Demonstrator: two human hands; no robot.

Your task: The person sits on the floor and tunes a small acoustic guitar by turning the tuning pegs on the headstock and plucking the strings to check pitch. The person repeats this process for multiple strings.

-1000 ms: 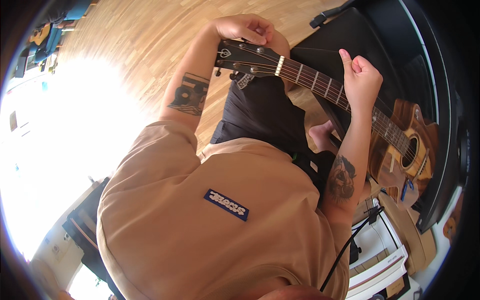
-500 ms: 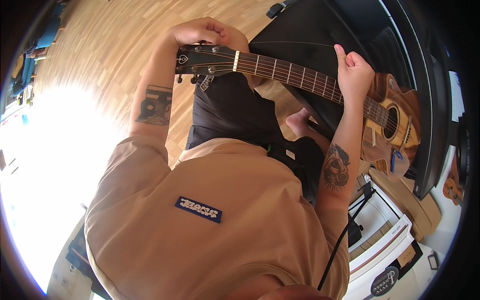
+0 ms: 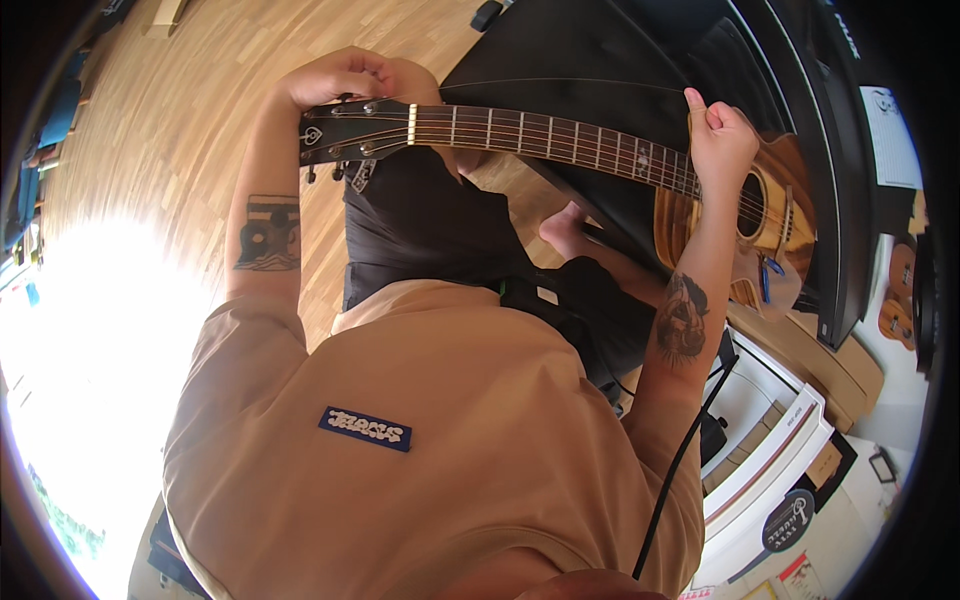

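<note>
An acoustic guitar (image 3: 560,137) lies across in front of me, with its black headstock (image 3: 335,146) to the left and its wooden body to the right. My left hand (image 3: 345,76) is closed at the headstock's far edge, its fingers curled round a tuning peg that they partly hide. A thin string (image 3: 570,80) runs from there, raised off the neck in a shallow arc. Its other end reaches my right hand (image 3: 724,143), which is closed with the thumb pointing up over the neck near the body. Other strings lie along the fretboard.
Beneath the guitar is a black padded surface (image 3: 600,45). A small blue-handled tool (image 3: 766,282) rests by the guitar body. Small wooden instruments (image 3: 897,290) hang at the right. A black cable (image 3: 668,480) passes my right arm. Wooden floor (image 3: 215,100) spreads at the left.
The view has shifted, and the guitar with my left hand now appears farther left. My right hand keeps nearly the same place in view. The string stays raised between both hands.
</note>
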